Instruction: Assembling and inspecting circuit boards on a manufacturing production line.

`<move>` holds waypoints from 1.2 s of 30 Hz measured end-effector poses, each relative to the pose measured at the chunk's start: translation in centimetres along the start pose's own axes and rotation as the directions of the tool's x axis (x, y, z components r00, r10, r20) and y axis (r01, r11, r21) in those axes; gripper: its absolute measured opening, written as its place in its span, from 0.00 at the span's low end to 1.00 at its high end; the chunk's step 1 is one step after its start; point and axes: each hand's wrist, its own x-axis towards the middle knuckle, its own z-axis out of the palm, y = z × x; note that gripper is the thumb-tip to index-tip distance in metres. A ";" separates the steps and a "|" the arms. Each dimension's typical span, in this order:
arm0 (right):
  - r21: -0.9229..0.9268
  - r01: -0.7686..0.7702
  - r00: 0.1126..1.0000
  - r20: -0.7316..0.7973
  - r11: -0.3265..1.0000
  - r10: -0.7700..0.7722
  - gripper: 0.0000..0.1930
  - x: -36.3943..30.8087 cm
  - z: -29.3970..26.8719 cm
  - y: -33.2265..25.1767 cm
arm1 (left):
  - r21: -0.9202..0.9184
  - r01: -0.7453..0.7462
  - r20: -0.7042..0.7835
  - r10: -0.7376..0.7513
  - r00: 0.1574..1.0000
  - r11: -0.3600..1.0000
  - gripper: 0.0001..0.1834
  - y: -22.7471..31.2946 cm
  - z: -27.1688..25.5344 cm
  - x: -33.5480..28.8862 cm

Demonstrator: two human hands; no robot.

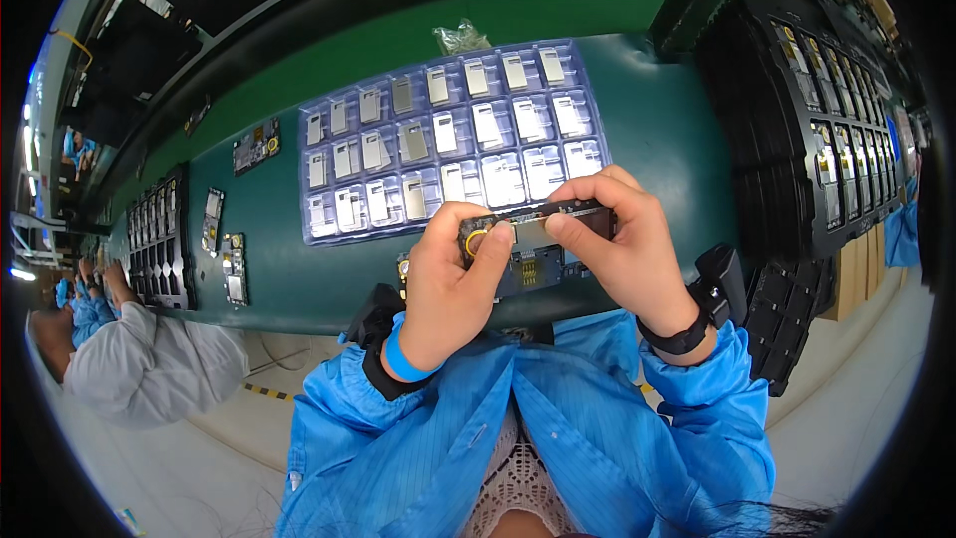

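My left hand (446, 274) and my right hand (637, 244) hold a circuit board (476, 242) between them near the table's front edge. The board is dark, with a gold ring at its left end. Both thumbs press on a flat silver metal plate (531, 233) on the board; the fingers curl behind and partly hide it. Just below lies a second board (533, 277) with gold contacts, partly covered by my hands. Beyond my hands is a clear plastic tray (329, 236), its compartments holding several silver metal plates (485, 126).
Loose circuit boards (235, 269) lie left of the tray, near a black rack (179, 239) of boards. Stacked black trays (787, 174) with boards stand at right. A clear plastic bag (461, 37) lies behind the tray. Another person's pale sleeve (149, 364) is at far left.
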 end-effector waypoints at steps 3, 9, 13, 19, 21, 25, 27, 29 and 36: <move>0.044 -0.033 0.999 0.004 0.998 0.033 0.10 -0.2 -0.5 0.4 | 0.030 0.039 0.009 -0.039 0.999 0.999 0.07 -0.3 0.3 0.4; -0.147 0.004 1.000 0.012 0.989 -0.002 0.11 0.0 -1.2 1.4 | -0.053 0.137 0.015 -0.137 0.990 0.989 0.07 -0.1 1.0 1.2; -0.123 -0.031 0.999 0.008 0.992 0.033 0.12 -0.1 -1.4 1.5 | -0.073 0.133 0.012 -0.133 0.991 0.988 0.07 -0.3 1.3 1.2; -0.170 -0.066 0.998 0.011 0.983 0.069 0.13 -0.2 -1.6 1.8 | -0.127 0.212 0.045 -0.208 0.977 0.969 0.07 -1.0 1.1 1.6; -0.154 -0.078 0.996 0.021 0.985 0.082 0.13 -0.2 -1.6 2.0 | -0.105 0.232 0.052 -0.228 0.972 0.967 0.07 -1.3 0.9 1.6; -0.168 -0.090 0.995 0.033 0.982 0.097 0.14 -0.1 -1.8 2.0 | -0.177 0.251 0.060 -0.245 0.968 0.951 0.08 -1.2 1.1 1.6; -0.193 -0.070 0.996 0.036 0.979 0.079 0.14 -0.1 -1.8 2.1 | -0.167 0.271 0.055 -0.265 0.963 0.948 0.07 -1.1 1.2 1.7; -0.148 -0.091 0.995 0.016 0.985 0.094 0.14 -0.1 -1.7 2.5 | -0.115 0.239 0.034 -0.237 0.971 0.964 0.07 -1.2 1.4 1.5; -0.137 -0.031 0.997 -0.069 0.990 0.022 0.10 -0.4 -1.3 2.0 | 0.161 0.074 0.004 -0.076 0.997 0.984 0.08 -1.3 1.6 1.4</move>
